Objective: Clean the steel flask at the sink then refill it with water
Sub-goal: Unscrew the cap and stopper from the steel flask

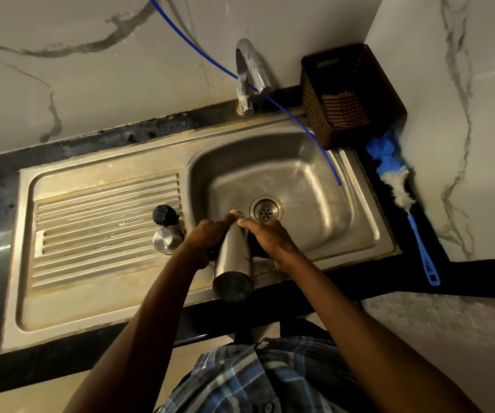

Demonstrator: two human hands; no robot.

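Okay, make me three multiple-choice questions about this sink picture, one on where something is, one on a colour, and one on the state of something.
1. Where do the black cap and steel cup lie?
A. in the basket
B. on the drainboard beside the basin
C. on the floor

2. What colour is the thin hose running past the tap into the sink?
A. red
B. green
C. blue

3. How is the steel flask held?
A. tilted, mouth toward the drain, in both hands
B. upright under the tap
C. capped on the counter

Answers: 1 B, both sit at the ridged board's right edge. 2 C, it is blue throughout. 3 A, left hand and right hand grip it, base toward the camera.
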